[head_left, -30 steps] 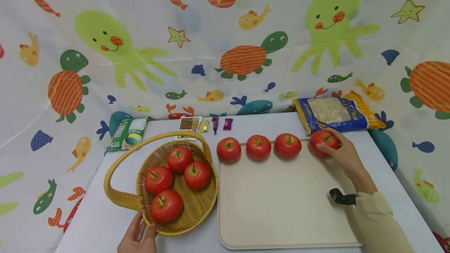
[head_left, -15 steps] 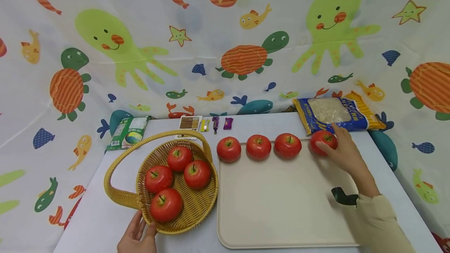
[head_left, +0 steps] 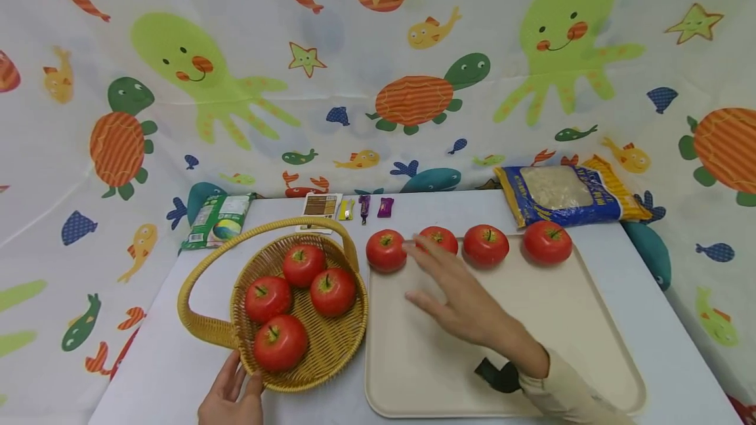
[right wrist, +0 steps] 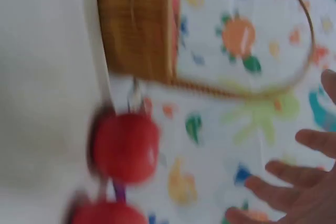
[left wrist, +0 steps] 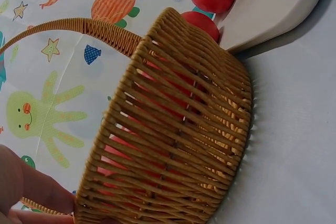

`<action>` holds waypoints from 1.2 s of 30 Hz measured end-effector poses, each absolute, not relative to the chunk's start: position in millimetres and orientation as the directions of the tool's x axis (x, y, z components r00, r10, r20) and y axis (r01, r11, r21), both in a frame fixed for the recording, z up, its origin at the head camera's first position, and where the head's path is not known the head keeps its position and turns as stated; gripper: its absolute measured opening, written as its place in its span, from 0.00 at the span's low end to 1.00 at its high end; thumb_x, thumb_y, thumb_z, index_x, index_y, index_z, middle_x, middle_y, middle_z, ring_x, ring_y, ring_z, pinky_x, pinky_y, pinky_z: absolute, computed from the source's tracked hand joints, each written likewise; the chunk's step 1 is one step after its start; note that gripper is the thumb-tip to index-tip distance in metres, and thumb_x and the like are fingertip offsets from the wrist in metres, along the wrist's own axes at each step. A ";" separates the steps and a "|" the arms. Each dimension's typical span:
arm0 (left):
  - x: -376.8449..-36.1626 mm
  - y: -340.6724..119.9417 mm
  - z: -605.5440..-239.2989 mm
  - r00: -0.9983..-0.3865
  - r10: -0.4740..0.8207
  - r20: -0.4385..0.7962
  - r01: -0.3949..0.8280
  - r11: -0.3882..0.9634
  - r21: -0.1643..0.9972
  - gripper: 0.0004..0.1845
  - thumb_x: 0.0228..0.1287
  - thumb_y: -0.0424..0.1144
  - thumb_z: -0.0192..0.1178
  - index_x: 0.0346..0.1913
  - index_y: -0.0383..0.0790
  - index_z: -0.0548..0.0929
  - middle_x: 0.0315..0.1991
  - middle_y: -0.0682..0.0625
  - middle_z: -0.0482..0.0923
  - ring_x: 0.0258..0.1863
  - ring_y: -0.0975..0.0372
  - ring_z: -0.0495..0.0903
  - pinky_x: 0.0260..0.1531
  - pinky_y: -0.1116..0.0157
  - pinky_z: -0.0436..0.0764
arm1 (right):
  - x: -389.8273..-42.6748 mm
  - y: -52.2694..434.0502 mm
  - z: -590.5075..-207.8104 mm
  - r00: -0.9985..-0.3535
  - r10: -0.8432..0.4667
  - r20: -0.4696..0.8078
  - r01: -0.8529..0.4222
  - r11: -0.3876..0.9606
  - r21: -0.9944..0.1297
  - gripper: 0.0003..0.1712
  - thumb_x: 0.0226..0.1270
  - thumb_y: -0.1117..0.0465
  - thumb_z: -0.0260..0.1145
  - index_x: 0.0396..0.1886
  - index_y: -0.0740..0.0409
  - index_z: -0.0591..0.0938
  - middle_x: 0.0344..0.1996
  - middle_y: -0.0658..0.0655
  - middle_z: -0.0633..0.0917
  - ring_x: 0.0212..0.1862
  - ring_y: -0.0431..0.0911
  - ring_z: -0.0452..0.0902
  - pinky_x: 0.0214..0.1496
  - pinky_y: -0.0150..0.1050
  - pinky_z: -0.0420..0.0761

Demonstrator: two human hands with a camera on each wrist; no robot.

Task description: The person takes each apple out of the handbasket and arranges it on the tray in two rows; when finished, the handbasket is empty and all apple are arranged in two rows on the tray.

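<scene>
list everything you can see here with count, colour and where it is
apples in basket: 4, red, inside the wicker basket
apples on tray: 4, red, in a row along the tray's far edge
basket: 1, tan wicker with a hoop handle, left of the tray
tray: 1, cream, right half of the table
rice bag: 1, blue and yellow, behind the tray at right
green packet: 1, far left of the table
small sachets: brown card, yellow, two purple, table's far edge
table: 1, white
left hand: touches the basket's near rim
right hand: open, over the tray, holding nothing
</scene>
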State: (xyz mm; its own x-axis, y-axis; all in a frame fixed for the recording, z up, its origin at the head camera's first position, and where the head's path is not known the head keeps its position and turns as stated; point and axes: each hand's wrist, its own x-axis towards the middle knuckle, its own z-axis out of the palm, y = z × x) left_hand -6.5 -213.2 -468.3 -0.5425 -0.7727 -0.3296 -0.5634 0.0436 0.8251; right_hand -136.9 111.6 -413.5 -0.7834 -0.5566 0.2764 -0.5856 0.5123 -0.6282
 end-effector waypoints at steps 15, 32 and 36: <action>-8.4 -210.4 -468.8 -0.527 -0.780 -0.338 -0.557 0.016 0.830 0.35 0.68 0.23 0.57 0.77 0.32 0.64 0.69 0.25 0.66 0.64 0.34 0.73 0.36 0.62 0.88 | -133.7 -18.6 -438.5 -0.552 -0.806 0.214 -0.826 0.493 -0.272 0.37 0.74 0.47 0.66 0.76 0.52 0.66 0.71 0.61 0.70 0.70 0.52 0.68 0.69 0.45 0.79; -8.0 -208.8 -463.6 -0.544 -0.774 -0.323 -0.540 0.029 0.841 0.34 0.66 0.21 0.56 0.76 0.29 0.64 0.69 0.23 0.65 0.64 0.32 0.71 0.30 0.67 0.87 | -142.9 -50.8 -454.4 -0.699 -0.702 0.134 -0.715 0.683 -0.152 0.41 0.65 0.47 0.74 0.71 0.61 0.71 0.62 0.61 0.79 0.59 0.52 0.73 0.52 0.39 0.86; -7.9 -209.2 -464.4 -0.550 -0.772 -0.317 -0.537 0.037 0.842 0.34 0.66 0.21 0.56 0.76 0.29 0.64 0.68 0.23 0.65 0.64 0.32 0.71 0.28 0.69 0.87 | -143.0 -50.5 -456.3 -0.695 -0.716 0.067 -0.707 0.663 -0.246 0.44 0.62 0.40 0.75 0.70 0.60 0.72 0.60 0.58 0.79 0.58 0.49 0.73 0.56 0.39 0.84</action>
State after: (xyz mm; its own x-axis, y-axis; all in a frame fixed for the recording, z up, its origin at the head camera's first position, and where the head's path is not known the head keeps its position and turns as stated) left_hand -7.9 -209.2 -464.4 -0.5505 -0.7722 -0.3173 -0.5375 0.0370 0.8425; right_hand -143.0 -50.5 -456.3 -0.6948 -0.7160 0.0673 -0.7070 0.6629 -0.2463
